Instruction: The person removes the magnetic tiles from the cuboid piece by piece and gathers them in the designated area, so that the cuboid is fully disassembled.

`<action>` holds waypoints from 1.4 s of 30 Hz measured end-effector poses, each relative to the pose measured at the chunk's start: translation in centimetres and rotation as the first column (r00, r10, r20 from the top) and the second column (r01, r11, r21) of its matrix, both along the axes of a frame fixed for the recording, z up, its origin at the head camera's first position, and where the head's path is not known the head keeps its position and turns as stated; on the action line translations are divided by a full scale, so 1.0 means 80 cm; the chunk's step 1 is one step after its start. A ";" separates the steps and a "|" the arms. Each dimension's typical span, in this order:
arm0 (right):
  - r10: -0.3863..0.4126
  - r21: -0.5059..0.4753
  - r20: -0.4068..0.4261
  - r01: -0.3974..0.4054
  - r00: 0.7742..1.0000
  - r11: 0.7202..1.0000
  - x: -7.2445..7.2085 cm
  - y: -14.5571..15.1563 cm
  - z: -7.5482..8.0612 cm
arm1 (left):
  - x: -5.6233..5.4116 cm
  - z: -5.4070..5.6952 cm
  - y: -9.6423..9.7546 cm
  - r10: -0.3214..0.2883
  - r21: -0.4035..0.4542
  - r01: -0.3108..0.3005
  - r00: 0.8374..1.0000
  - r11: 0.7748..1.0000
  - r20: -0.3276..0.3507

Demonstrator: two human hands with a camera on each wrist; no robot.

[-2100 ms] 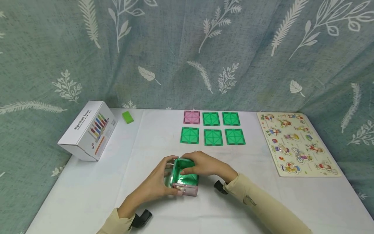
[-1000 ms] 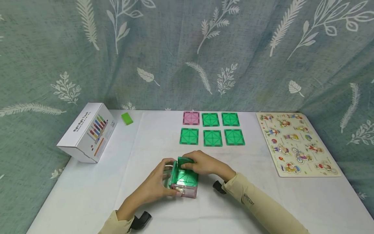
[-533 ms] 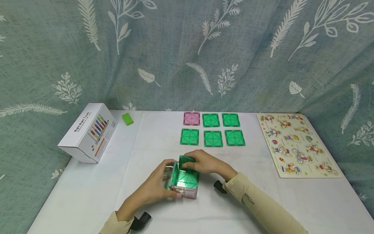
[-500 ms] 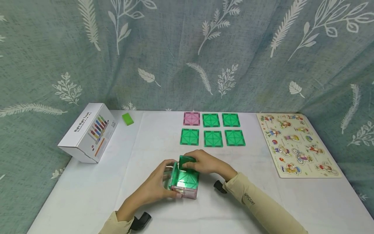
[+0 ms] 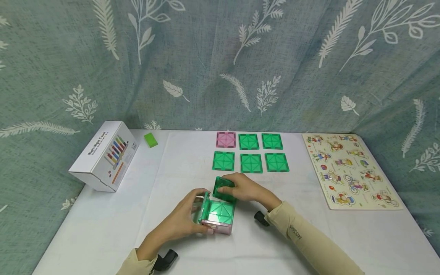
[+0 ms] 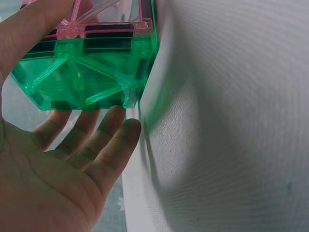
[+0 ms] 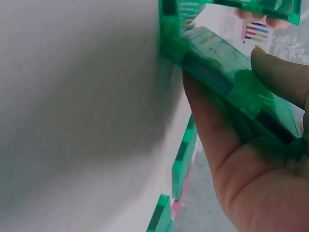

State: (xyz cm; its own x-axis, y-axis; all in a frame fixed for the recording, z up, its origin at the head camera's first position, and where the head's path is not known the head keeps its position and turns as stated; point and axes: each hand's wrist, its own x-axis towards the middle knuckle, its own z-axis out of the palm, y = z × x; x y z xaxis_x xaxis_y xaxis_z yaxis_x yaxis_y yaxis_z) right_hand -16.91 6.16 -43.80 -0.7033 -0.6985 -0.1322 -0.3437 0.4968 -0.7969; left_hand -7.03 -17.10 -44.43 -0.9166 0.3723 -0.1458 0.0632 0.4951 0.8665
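In the head view, my left hand (image 5: 183,217) holds a partly built box of magnetic tiles. The box has a green base tile (image 5: 221,212), a green left wall (image 5: 204,209) and a pink front wall (image 5: 221,228). My thumb lies on the pink tile (image 6: 104,12), with the fingertips against the green wall (image 6: 77,79). My right hand (image 5: 242,187) pinches a loose green square tile (image 5: 220,184) between thumb and fingers. This tile tilts at the back of the box; whether their edges touch is hard to tell.
Behind the hands lie a pink tile (image 5: 225,139) and several flat green tiles (image 5: 251,163). A white box (image 5: 103,156) and a small bright green block (image 5: 150,139) sit at left. A wooden picture puzzle (image 5: 350,170) lies at right.
The green tile in my right hand stood upright along the back of the box; it has moved back and slightly right and now leans. My left hand stays on the box.
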 end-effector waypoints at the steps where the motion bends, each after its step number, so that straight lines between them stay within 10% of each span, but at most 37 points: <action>1: -0.008 0.006 -0.004 0.008 1.000 1.000 -0.001 0.001 -0.001 | 0.000 0.000 0.000 0.001 0.000 -0.001 1.000 1.000 -0.002; 42: -0.198 0.113 -0.079 0.206 0.977 0.972 -0.023 -0.018 -0.016 | 0.015 0.006 -0.015 -0.109 0.013 0.109 0.993 0.994 0.037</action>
